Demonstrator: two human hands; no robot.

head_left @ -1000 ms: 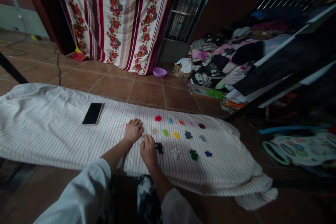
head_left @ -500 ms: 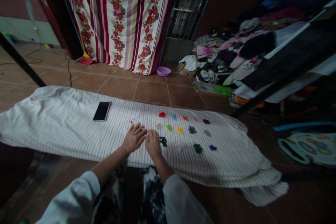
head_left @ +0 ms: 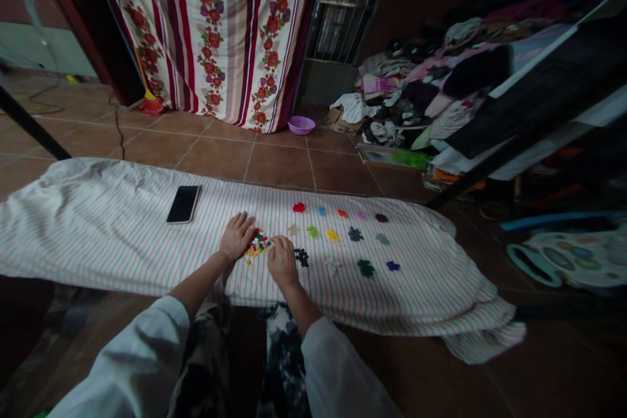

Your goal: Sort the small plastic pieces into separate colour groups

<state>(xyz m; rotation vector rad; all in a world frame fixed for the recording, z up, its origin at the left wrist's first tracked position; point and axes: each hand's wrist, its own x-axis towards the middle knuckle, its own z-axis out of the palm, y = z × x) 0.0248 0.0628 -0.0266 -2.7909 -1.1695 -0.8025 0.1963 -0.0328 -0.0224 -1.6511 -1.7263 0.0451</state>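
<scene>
Far left: black pole [head_left: 29, 127] angled over the tiles, ending near the striped sheet [head_left: 98, 235], which is white with pink and green lines, spread across the view and rumpled at its right end. On it, well left of the hands: phone [head_left: 183, 204], dark screen up.

Left hand [head_left: 237, 236] flat on the sheet, fingers [head_left: 240, 222] spread and open, holding nothing, just beside the pile. Pile [head_left: 257, 245] of tiny mixed pieces, red, yellow, green and blue, sits between the hands. Main change: hands now further apart, pile out in plain view; a second ago, hands over that spot, only stray bits showing. Colours in the pile still mixed.

Right hand [head_left: 283, 262] just right of the pile, fingers [head_left: 279, 247] curled down onto the sheet. Pinch or no pinch: cannot tell, knuckles in the way.

Further right: single-colour clusters [head_left: 333, 235] in three loose rows, nearest the black one [head_left: 302, 257], just beside the right hand. Back row red to brown, middle beige to grey, front black to violet.

Beyond the sheet: purple basin [head_left: 301, 125] on the tiles, clothes heap [head_left: 416, 98] behind. Lower right: patterned mat [head_left: 563, 258].
</scene>
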